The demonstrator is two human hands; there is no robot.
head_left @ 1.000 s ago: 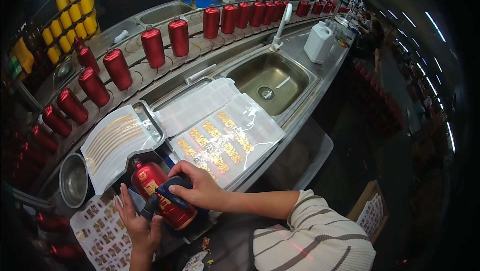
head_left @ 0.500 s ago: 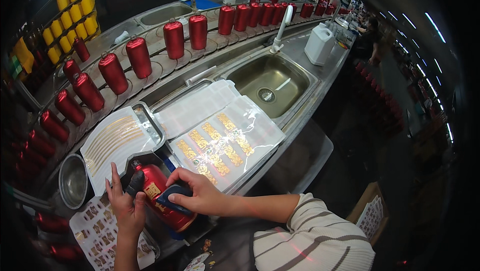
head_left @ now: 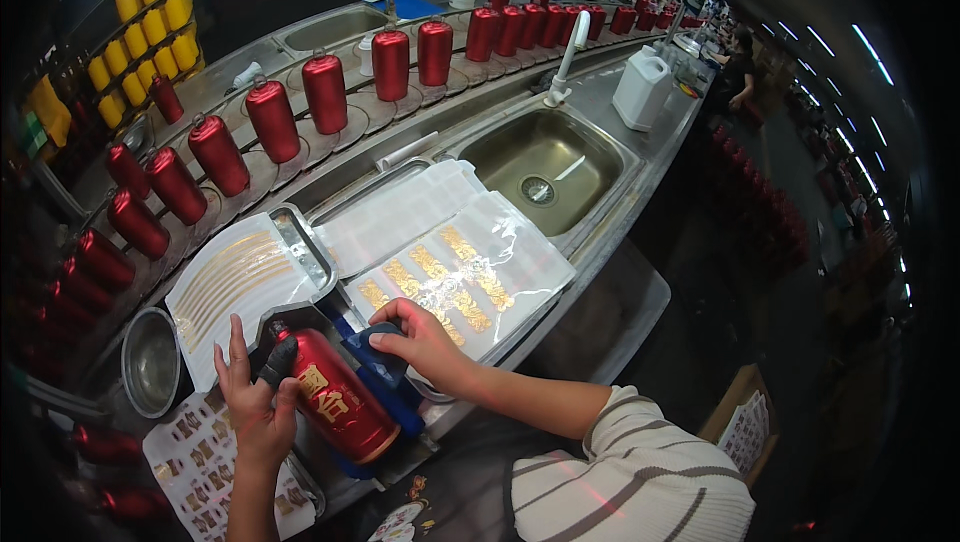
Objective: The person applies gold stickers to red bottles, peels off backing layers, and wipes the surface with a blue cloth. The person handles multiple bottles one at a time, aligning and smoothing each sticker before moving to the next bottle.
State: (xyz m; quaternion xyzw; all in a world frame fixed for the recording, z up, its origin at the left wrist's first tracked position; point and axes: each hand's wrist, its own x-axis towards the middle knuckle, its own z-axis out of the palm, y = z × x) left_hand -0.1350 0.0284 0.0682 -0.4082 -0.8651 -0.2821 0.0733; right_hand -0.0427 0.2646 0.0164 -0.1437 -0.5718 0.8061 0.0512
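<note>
1. The bottle [head_left: 352, 407] lies in a dark cradle [head_left: 305, 316] at the near edge of the desk [head_left: 600, 92], neck pointing away from the person.
2. Left grip [head_left: 258, 410]: digits spread apart, thumb and a black-wrapped finger beside the bottle; whether they touch it, I cannot tell.
3. Right grip [head_left: 425, 347]: thumb and fingers pinched together on a blue pad [head_left: 378, 350], which looks thin and flat.
4. The bottle looks rigid, probably fairly heavy and breakable; its glossy, metallic red coat is likely slippery.
5. Best hold: around the round body or shoulder, off the gold characters [head_left: 325, 397].
6. Nearby, the shiny film [head_left: 520, 252] carries ornate gold decals [head_left: 430, 262]; the bowl [head_left: 152, 362] is round metal.
</note>
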